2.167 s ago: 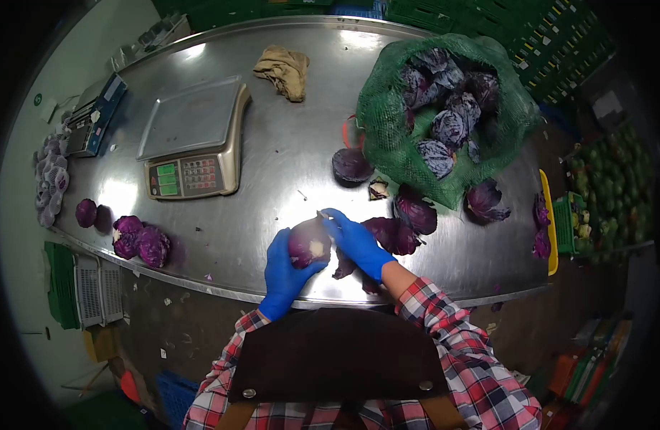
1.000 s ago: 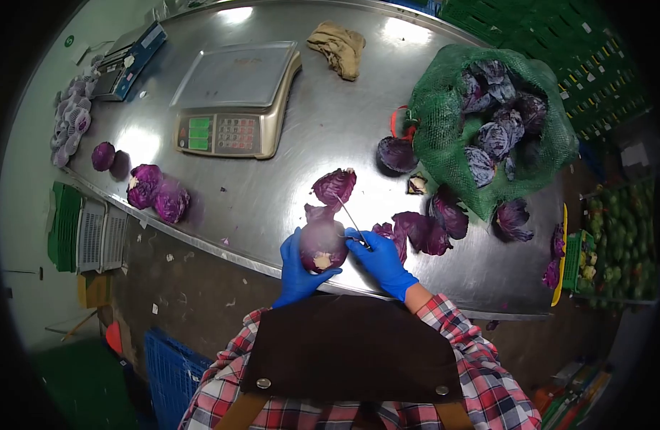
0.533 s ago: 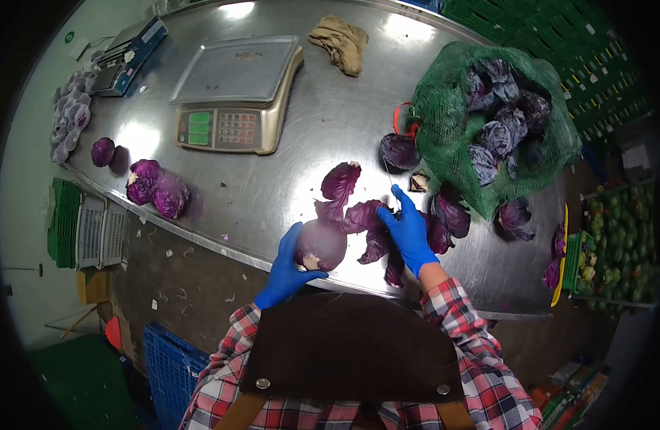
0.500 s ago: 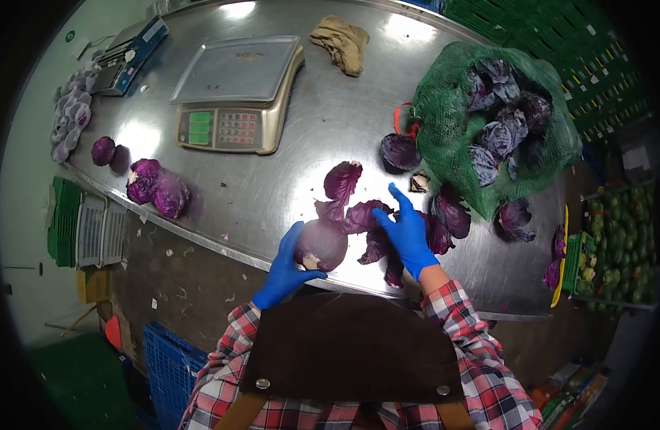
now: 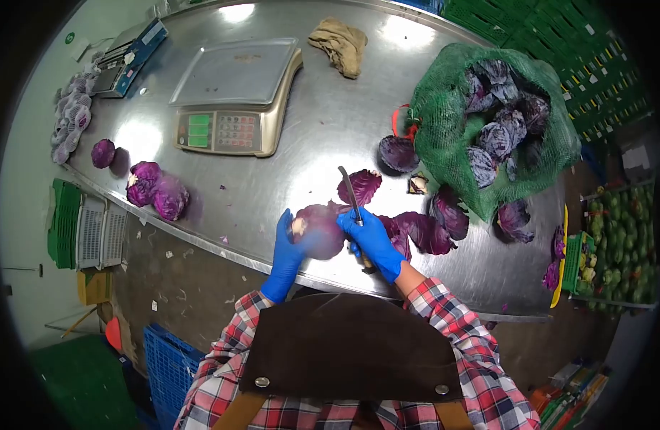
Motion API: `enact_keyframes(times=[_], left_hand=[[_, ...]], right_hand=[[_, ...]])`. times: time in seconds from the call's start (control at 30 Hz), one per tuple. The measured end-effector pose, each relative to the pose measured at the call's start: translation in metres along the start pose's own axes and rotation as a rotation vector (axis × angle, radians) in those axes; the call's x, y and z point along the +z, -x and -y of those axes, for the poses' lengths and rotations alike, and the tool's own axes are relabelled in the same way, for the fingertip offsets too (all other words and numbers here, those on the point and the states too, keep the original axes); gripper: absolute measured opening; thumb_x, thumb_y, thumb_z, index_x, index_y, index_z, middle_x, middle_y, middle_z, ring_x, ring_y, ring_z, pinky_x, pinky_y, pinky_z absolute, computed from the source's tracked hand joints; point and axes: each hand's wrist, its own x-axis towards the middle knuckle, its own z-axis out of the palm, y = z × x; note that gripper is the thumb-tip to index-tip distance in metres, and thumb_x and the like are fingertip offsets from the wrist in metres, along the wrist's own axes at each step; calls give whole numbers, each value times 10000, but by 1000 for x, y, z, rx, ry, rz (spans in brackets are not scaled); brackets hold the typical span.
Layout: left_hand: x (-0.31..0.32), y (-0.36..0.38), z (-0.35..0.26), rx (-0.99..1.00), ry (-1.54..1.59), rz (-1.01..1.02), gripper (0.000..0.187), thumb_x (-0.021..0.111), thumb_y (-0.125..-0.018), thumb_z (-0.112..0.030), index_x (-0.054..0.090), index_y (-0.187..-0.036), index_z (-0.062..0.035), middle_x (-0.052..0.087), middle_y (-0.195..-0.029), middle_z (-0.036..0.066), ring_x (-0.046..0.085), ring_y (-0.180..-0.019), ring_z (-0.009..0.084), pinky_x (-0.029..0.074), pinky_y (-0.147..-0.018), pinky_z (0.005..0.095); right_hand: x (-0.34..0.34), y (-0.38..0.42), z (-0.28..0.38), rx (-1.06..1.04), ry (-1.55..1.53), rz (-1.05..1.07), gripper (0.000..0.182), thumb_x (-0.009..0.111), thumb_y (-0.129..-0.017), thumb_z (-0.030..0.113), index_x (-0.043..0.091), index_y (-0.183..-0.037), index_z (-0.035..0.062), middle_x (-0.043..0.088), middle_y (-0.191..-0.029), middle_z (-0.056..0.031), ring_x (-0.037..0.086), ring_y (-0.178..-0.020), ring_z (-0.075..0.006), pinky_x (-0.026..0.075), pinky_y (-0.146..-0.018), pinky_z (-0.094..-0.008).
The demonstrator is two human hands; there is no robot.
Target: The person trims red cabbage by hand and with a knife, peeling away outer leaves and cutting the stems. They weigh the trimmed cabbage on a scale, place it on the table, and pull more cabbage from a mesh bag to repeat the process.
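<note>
A red cabbage [image 5: 324, 236] is at the table's near edge, its pale cut stem turned to the left and part of its surface blurred. My left hand [image 5: 285, 251], in a blue glove, is closed around its left side. In my right hand [image 5: 376, 242], also gloved, is a knife [image 5: 350, 188] with a thin curved blade pointing away from me. That hand is just right of the cabbage, and the handle's end shows below the fingers. Loose purple outer leaves [image 5: 429, 233] lie to the right, and another leaf [image 5: 360, 188] sits behind the blade.
A green mesh sack [image 5: 444, 107] of cabbages stands at the back right, with a dark cabbage [image 5: 399, 153] beside it. A scale [image 5: 226, 129] and a brown cloth [image 5: 339, 46] are further back. Several trimmed cabbages [image 5: 171, 197] rest near the left edge of the steel table [image 5: 330, 107].
My right hand has gone from open over the leaves to closed on the knife, moving left toward the cabbage. The cabbage has turned, its stem now higher and further left. Some leaves have shifted.
</note>
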Motion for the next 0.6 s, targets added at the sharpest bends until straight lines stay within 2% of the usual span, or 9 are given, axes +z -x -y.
enact_keyframes(times=[0.07, 0.2, 0.3, 0.4, 0.43, 0.53, 0.6], left_hand=[[2, -5, 3, -46, 130, -46, 887, 768, -701, -224, 232, -1370, 3, 392, -1287, 166, 456, -1134, 230, 384, -968, 332], [10, -2, -18, 3, -4, 4, 918, 788, -672, -237, 240, -1374, -13, 385, -1304, 176, 439, -1169, 249, 394, -970, 338], [3, -11, -19, 74, -53, 137, 980, 803, -634, -273, 219, -1372, 2, 388, -1294, 194, 414, -1196, 261, 384, -977, 358], [3, -12, -24, 96, -119, 202, 971, 806, -635, -213, 215, -1382, -26, 364, -1324, 173, 406, -1205, 251, 384, -989, 354], [4, -10, -26, 91, -136, 210, 965, 805, -639, -181, 213, -1387, -39, 355, -1337, 161, 404, -1207, 245, 385, -994, 350], [2, -10, -26, 140, -137, 267, 961, 803, -642, -178, 212, -1388, -46, 354, -1339, 150, 400, -1211, 242, 372, -1005, 352], [-2, -12, -34, 118, -127, 325, 954, 800, -644, -171, 215, -1387, -51, 350, -1341, 145, 394, -1216, 240, 359, -1015, 354]], right_hand=[[2, -4, 1, 13, -21, -25, 240, 616, -846, 295, 523, -931, 90, 483, -598, -13, 433, -415, -75, 361, -358, -216], [0, -8, -8, 4, -39, -45, 245, 607, -850, 303, 512, -929, 91, 489, -586, -17, 443, -425, -76, 366, -358, -219], [-14, -4, 3, 58, 28, -2, 296, 630, -834, 293, 522, -1015, 86, 549, -679, -59, 488, -476, -98, 401, -394, -222], [-7, 4, 24, -196, -13, -75, 397, 661, -811, 269, 514, -1115, 60, 586, -782, -101, 524, -537, -118, 435, -443, -227], [-4, 12, 39, -158, -37, -7, 522, 694, -778, 280, 486, -1185, 28, 592, -871, -110, 545, -615, -126, 455, -498, -226], [-6, 2, 43, 62, 258, 81, 509, 700, -766, 307, 501, -1124, 4, 590, -926, -103, 546, -658, -123, 455, -517, -226], [-5, -6, 36, 25, 138, 49, 407, 698, -772, 278, 508, -1030, 29, 541, -733, -48, 488, -523, -91, 401, -439, -221]])
